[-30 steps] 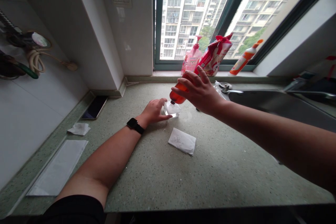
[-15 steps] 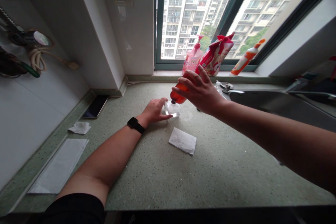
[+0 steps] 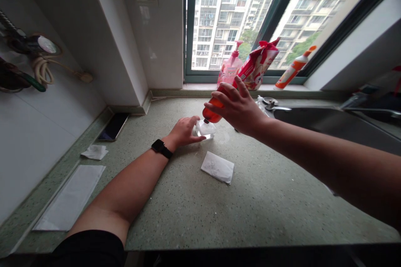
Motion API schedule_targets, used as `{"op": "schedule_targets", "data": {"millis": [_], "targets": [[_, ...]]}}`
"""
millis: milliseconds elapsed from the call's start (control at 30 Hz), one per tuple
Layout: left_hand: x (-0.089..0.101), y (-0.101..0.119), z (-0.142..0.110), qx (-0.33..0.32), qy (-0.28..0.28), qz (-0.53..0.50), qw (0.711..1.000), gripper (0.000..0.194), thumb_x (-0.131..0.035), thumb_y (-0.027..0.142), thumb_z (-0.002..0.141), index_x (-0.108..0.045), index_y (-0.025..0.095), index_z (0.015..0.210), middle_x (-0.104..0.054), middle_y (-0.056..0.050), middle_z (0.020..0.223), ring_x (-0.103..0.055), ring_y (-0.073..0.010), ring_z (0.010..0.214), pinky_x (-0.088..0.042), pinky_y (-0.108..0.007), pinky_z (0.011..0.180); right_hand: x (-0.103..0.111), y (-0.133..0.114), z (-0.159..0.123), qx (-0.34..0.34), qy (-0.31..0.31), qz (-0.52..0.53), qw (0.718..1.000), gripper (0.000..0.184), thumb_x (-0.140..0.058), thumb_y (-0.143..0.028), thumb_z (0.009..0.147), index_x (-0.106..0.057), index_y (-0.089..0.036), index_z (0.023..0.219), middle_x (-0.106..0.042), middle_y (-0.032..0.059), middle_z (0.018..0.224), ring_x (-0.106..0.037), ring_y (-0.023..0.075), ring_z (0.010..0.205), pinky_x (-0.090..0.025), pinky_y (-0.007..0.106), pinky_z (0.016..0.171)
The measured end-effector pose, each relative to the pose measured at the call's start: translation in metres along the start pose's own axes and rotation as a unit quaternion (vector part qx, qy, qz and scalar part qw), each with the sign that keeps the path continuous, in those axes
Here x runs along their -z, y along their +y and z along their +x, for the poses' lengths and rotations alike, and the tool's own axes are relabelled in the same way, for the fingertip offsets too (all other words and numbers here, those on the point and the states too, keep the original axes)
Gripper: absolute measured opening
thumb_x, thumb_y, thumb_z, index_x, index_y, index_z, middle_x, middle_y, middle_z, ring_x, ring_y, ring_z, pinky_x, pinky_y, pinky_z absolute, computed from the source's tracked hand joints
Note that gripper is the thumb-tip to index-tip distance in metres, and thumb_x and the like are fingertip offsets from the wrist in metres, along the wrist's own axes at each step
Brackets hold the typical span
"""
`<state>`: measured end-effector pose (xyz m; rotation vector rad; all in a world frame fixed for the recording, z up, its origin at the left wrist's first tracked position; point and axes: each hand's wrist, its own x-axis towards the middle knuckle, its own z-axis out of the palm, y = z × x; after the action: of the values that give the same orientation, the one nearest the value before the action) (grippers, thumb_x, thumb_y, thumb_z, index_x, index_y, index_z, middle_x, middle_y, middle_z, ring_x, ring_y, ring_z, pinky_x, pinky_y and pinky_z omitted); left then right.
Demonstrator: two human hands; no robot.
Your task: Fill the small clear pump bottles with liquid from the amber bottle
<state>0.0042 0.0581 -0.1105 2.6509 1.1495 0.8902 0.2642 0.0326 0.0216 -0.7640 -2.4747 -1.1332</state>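
Bottle [image 3: 213,109] of orange-red liquid tilts neck-down in your right hand [image 3: 239,107], fingers wrapped around it, its tip at the mouth of a clear glass vessel [image 3: 206,130] on the bench [image 3: 175,212]. Your left hand [image 3: 184,130] lies half-curled against the vessel; whether it grips, you cannot tell. Positions match the earlier frame.

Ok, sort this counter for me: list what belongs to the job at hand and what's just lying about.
Job at hand:
right hand gripping an orange-red bottle, tipped neck-down over a clear square container; left hand beside the container

Lying about:
folded white tissue; white paper sheet; smartphone; pink pump bottle; orange-and-white bottle
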Motion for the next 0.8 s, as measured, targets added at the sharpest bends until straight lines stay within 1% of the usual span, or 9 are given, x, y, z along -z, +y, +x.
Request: {"op": "schedule_targets", "data": {"millis": [133, 233, 333, 467, 633, 800], "targets": [[0.0001, 0.0000, 0.0000, 0.003, -0.002, 0.000, 1.000, 0.068, -0.083, 0.061, 0.088, -0.052, 0.025, 0.137, -0.076, -0.012, 0.126, -0.074, -0.0343, 0.110, -0.056, -0.052, 0.101, 0.0021, 0.0003, 0.0016, 0.012, 0.001, 0.003, 1.000, 0.049, -0.065, -0.007, 0.097, -0.075, -0.026, 0.140, -0.071, 0.0156, 0.145, -0.056, 0.0424, 0.147, -0.032, 0.080, 0.130], [0.0003, 0.0002, 0.0001, 0.003, -0.003, -0.001, 1.000, 0.068, -0.083, 0.062, 0.089, -0.052, 0.026, 0.136, -0.076, -0.013, 0.126, -0.074, -0.0344, 0.110, -0.056, -0.052, 0.102, 0.0028, -0.0007, 0.0024, 0.008, 0.006, -0.015, 1.000, 0.048, -0.064, -0.007, 0.097, -0.076, -0.029, 0.139, -0.072, 0.0120, 0.142, -0.058, 0.0410, 0.145, -0.032, 0.078, 0.131], [0.0003, 0.0004, 0.0003, 0.003, -0.003, -0.003, 1.000, 0.067, -0.083, 0.061, 0.089, -0.053, 0.026, 0.137, -0.076, -0.013, 0.126, -0.074, -0.0344, 0.110, -0.056, -0.052, 0.102, 0.0035, -0.0014, 0.0030, 0.003, -0.006, -0.018, 1.000, 0.048, -0.062, -0.009, 0.099, -0.075, -0.031, 0.140, -0.072, 0.0097, 0.143, -0.057, 0.0397, 0.146, -0.030, 0.076, 0.132], [0.0008, 0.0008, 0.0004, 0.005, -0.001, -0.006, 1.000, 0.067, -0.084, 0.060, 0.088, -0.054, 0.026, 0.137, -0.076, -0.012, 0.126, -0.074, -0.0341, 0.109, -0.056, -0.051, 0.101, 0.0044, -0.0011, 0.0035, 0.012, 0.002, 0.022, 1.000, 0.049, -0.061, -0.005, 0.097, -0.075, -0.023, 0.140, -0.072, 0.0162, 0.142, -0.056, 0.0438, 0.146, -0.027, 0.081, 0.131], [0.0017, 0.0013, 0.0007, 0.003, -0.003, -0.007, 1.000, 0.066, -0.084, 0.060, 0.089, -0.054, 0.025, 0.136, -0.076, -0.012, 0.123, -0.074, -0.0335, 0.108, -0.056, -0.051, 0.100, 0.0050, -0.0014, 0.0049, 0.015, 0.007, 0.002, 1.000, 0.047, -0.063, -0.007, 0.098, -0.077, -0.025, 0.139, -0.073, 0.0153, 0.141, -0.058, 0.0431, 0.144, -0.032, 0.080, 0.129], [0.0015, 0.0008, 0.0008, 0.003, -0.003, -0.010, 1.000, 0.068, -0.085, 0.060, 0.088, -0.054, 0.024, 0.136, -0.076, -0.013, 0.122, -0.074, -0.0337, 0.107, -0.056, -0.051, 0.099, 0.0060, -0.0017, 0.0060, 0.024, 0.025, -0.001, 0.999, 0.045, -0.063, -0.006, 0.097, -0.077, -0.022, 0.138, -0.073, 0.0168, 0.138, -0.060, 0.0438, 0.141, -0.036, 0.079, 0.128]]}}
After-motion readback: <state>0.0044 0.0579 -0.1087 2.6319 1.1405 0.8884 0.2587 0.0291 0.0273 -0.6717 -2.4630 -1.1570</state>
